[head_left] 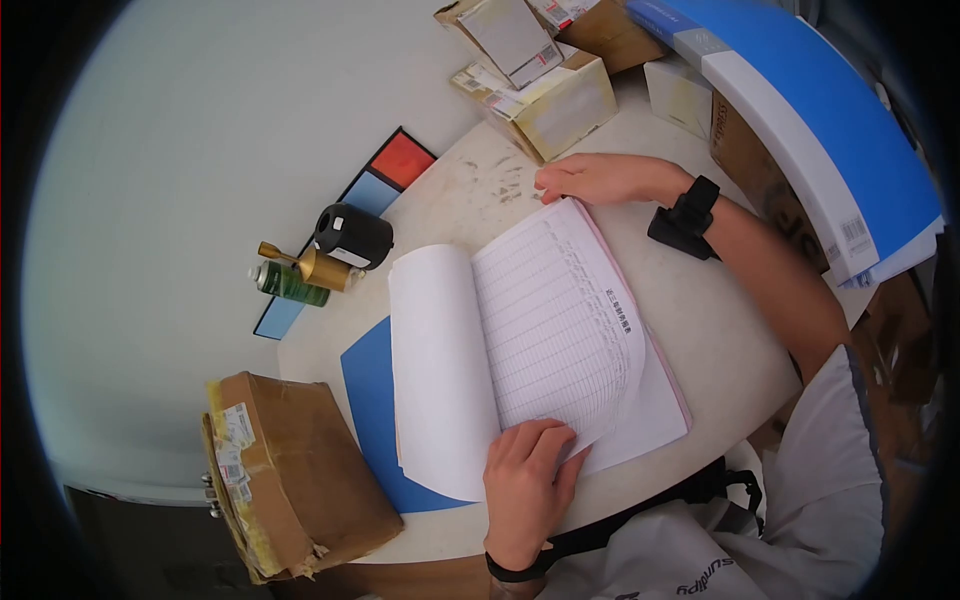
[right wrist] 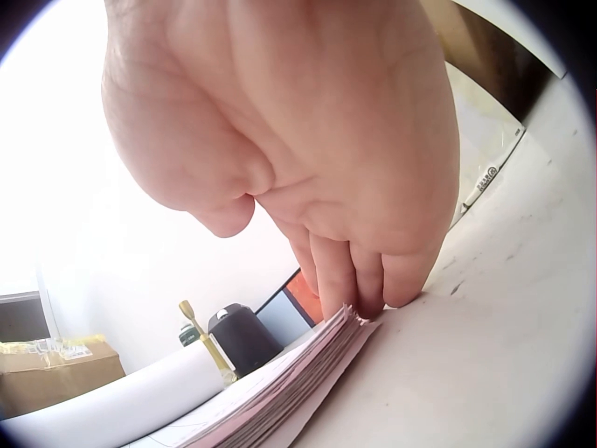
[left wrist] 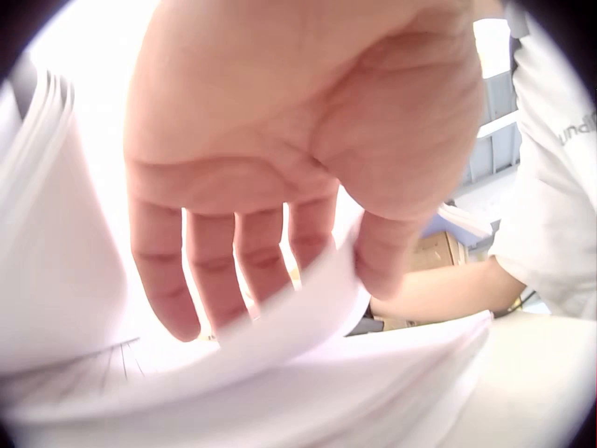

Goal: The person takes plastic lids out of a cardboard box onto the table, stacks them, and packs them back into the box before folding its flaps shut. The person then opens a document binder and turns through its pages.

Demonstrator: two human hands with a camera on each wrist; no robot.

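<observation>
A thick stack of printed sheets [head_left: 560, 330] lies open on the table, with tables of small text and a pinkish edge. Turned-over white pages [head_left: 435, 370] curl to its left, above a blue cover [head_left: 365, 420]. At the stack's near edge is my left hand [head_left: 530, 480]. In the left wrist view, its fingers [left wrist: 215, 280] extend behind a lifted, bent page [left wrist: 308, 317], and the thumb stands apart from them. My right hand [head_left: 600, 180] is at the far corner of the stack. Its fingers [right wrist: 336, 280] touch the sheets' edges in the right wrist view.
Left of the stack stands a worn cardboard box [head_left: 310, 470]. A black cylindrical container [head_left: 355, 237], a gold-coloured object [head_left: 325, 270] and a green can [head_left: 290, 283] sit by the wall. Several boxes [head_left: 560, 100] and a large blue binder [head_left: 800, 120] occupy the far right side.
</observation>
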